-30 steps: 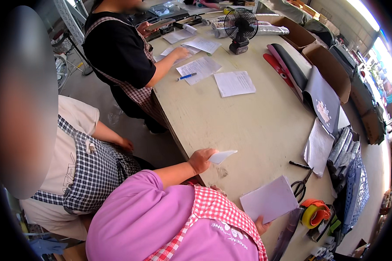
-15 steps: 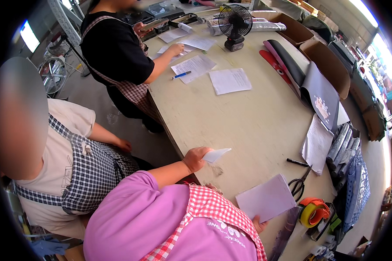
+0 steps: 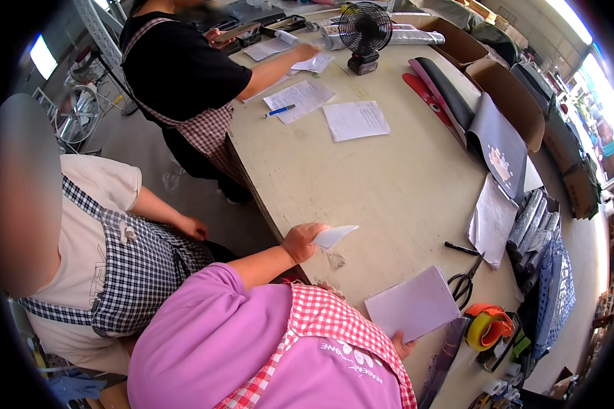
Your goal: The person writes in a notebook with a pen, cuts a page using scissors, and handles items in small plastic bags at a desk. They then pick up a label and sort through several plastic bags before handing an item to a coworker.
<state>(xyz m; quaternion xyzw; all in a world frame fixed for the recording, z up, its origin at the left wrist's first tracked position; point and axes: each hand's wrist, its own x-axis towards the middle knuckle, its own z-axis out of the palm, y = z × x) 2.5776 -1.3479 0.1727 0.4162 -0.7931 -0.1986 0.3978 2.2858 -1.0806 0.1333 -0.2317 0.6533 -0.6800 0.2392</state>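
My left hand (image 3: pixel 301 243) is closed on a small folded white paper (image 3: pixel 335 236), held just over the near left edge of the table (image 3: pixel 307 184). Against the front of my red-and-white checked apron, my right hand (image 3: pixel 403 346) grips the lower edge of a stack of pale sheets of paper (image 3: pixel 413 303); some of its fingers are hidden beneath. Just right of that stack lie black-handled scissors (image 3: pixel 463 285) and a black marker (image 3: pixel 462 248). Rolls of yellow and orange tape (image 3: pixel 488 329) sit close to my right hand.
Printed sheets (image 3: pixel 356 120), a blue pen (image 3: pixel 279 111) and a small black fan (image 3: pixel 364 37) stand farther back. Rolled dark sheeting (image 3: pixel 501 146) and cardboard boxes (image 3: pixel 508 95) line the right. Two co-workers are at the left; one in black (image 3: pixel 184 68) reaches over papers.
The far co-worker's hand has moved away from the body, farther across the papers. My view has shifted slightly; both my hands keep hold of their papers.
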